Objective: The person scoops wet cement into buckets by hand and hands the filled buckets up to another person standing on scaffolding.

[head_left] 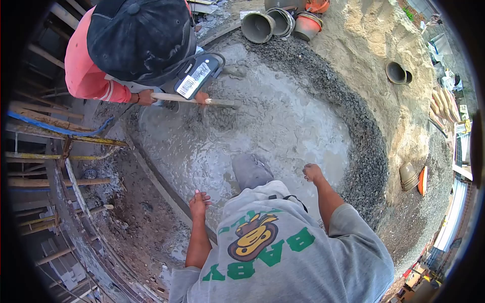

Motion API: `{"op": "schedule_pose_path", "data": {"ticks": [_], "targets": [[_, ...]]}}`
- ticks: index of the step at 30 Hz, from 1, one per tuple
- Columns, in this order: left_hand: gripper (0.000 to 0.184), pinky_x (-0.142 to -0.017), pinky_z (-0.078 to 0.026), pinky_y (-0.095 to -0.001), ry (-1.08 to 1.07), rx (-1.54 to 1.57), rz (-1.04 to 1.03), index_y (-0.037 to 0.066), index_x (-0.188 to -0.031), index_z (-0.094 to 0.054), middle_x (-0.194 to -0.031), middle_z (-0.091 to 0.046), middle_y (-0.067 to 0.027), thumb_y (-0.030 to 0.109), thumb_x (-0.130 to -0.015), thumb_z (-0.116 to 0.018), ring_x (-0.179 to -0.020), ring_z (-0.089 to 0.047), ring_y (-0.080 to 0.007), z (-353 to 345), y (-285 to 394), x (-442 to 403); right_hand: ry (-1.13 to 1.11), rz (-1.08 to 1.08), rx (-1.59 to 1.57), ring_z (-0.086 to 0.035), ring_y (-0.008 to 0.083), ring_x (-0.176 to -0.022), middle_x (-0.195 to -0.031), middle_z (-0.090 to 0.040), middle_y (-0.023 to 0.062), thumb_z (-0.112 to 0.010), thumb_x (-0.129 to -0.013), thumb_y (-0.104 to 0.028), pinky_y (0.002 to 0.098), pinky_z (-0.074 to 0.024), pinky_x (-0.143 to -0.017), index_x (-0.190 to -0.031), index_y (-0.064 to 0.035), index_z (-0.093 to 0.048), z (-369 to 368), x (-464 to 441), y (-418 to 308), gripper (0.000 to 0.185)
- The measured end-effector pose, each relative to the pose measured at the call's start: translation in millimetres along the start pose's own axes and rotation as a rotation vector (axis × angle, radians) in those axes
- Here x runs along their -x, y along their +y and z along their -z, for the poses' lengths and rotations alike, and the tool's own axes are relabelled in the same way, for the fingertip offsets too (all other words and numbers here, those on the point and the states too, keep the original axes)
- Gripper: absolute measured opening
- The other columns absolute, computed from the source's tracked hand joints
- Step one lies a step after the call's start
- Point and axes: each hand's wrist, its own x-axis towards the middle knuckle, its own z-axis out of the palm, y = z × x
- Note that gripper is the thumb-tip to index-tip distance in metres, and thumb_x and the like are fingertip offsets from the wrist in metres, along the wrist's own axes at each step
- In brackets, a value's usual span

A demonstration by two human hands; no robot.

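My left hand hangs over the wet edge of the grey concrete mix, its fingers partly spread and nothing in it. Farther right, my right hand is held above the mix with its fingers curled in; no object shows in it. Between my hands, a dark trouser leg stands in the wet mix. Across from me, a co-worker in a pink top and dark cap grips a wooden handle with both hands. The working end of that tool is hidden or coated in grey mix.
A ridge of dark gravel curves round the mix, with a sand pile beyond. Several buckets stand at the top; another bucket lies on the sand. Poles and a narrow board edge border the left side.
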Motion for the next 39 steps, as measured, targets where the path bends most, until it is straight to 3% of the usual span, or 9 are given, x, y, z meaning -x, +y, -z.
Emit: {"op": "schedule_pose_path", "data": {"ticks": [3,8,11,14,17,32,36,39], "targets": [[0.052,-0.049,-0.041,-0.0253,0.016,0.01,0.009,0.001,-0.098,-0.059,-0.079,-0.065,-0.0092,0.047,-0.092,-0.037,-0.055,-0.057,-0.0129,2,-8,5,0.006,0.157,0.167,-0.059,0.018,-0.055,-0.073,-0.06,0.0082,-0.056,-0.074,-0.009,0.0318,-0.046,-0.044,-0.109,-0.0037,-0.056,-3,-30,19,0.036],[0.054,-0.049,-0.042,-0.0261,0.022,-0.008,0.026,0.0,-0.096,-0.06,-0.079,-0.065,-0.0095,0.049,-0.091,-0.038,-0.054,-0.057,-0.0138,3,-21,9,0.035,0.009,0.079,-0.059,0.0173,-0.053,-0.074,-0.061,0.0084,-0.054,-0.074,-0.009,0.032,-0.0469,-0.043,-0.108,-0.0037,-0.057,13,-2,-19,0.034],[0.055,-0.049,-0.042,-0.0265,0.027,0.004,0.012,0.0,-0.095,-0.06,-0.078,-0.065,-0.0094,0.05,-0.091,-0.038,-0.054,-0.058,-0.0141,4,-21,8,0.018,0.04,0.156,-0.063,0.0203,-0.067,-0.086,-0.063,0.0092,-0.06,-0.071,-0.011,0.0344,-0.0516,-0.053,-0.1,-0.0057,-0.062,16,-13,-15,0.03],[0.055,-0.049,-0.042,-0.0265,0.017,-0.016,0.007,0.0,-0.095,-0.06,-0.078,-0.065,-0.0093,0.05,-0.091,-0.037,-0.054,-0.058,-0.0141,3,-12,7,0.097,0.521,0.936,-0.063,0.0235,-0.086,-0.1,-0.063,0.0088,-0.067,-0.064,-0.014,0.0346,-0.0528,-0.067,-0.09,-0.0081,-0.065,15,-33,7,0.027],[0.055,-0.049,-0.042,-0.0266,-0.001,-0.038,-0.009,0.0,-0.095,-0.06,-0.078,-0.065,-0.0091,0.05,-0.091,-0.037,-0.054,-0.058,-0.0142,6,-11,-3,0.062,0.478,0.987,-0.058,0.0248,-0.097,-0.107,-0.061,0.0076,-0.071,-0.058,-0.016,0.0335,-0.0503,-0.077,-0.082,-0.0096,-0.066,15,-32,3,0.025],[0.055,-0.049,-0.042,-0.0269,0.005,-0.027,-0.001,0.001,-0.096,-0.059,-0.077,-0.064,-0.0089,0.05,-0.091,-0.036,-0.054,-0.058,-0.0146,8,-6,-5,-0.011,0.541,1.144,-0.057,0.0241,-0.1,-0.103,-0.062,0.0076,-0.069,-0.06,-0.016,0.0324,-0.0496,-0.079,-0.083,-0.0099,-0.065,15,-22,-8,0.024],[0.058,-0.047,-0.041,-0.0264,0.023,-0.007,0.013,0.001,-0.098,-0.059,-0.076,-0.065,-0.0079,0.054,-0.09,-0.035,-0.054,-0.058,-0.0146,8,-19,-4,0.009,0.343,0.799,-0.057,0.0254,-0.099,-0.104,-0.062,0.0078,-0.07,-0.059,-0.013,0.0331,-0.0502,-0.078,-0.081,-0.0084,-0.065,-3,-25,-6,0.023],[0.058,-0.047,-0.041,-0.0266,0.046,0.015,0.031,0.001,-0.097,-0.059,-0.076,-0.065,-0.0086,0.054,-0.09,-0.036,-0.054,-0.058,-0.0147,9,-26,2,-0.047,0.283,0.734,-0.057,0.0253,-0.1,-0.104,-0.062,0.0083,-0.07,-0.059,-0.014,0.0338,-0.0497,-0.079,-0.081,-0.0089,-0.065,-8,-29,-1,0.023]]}}
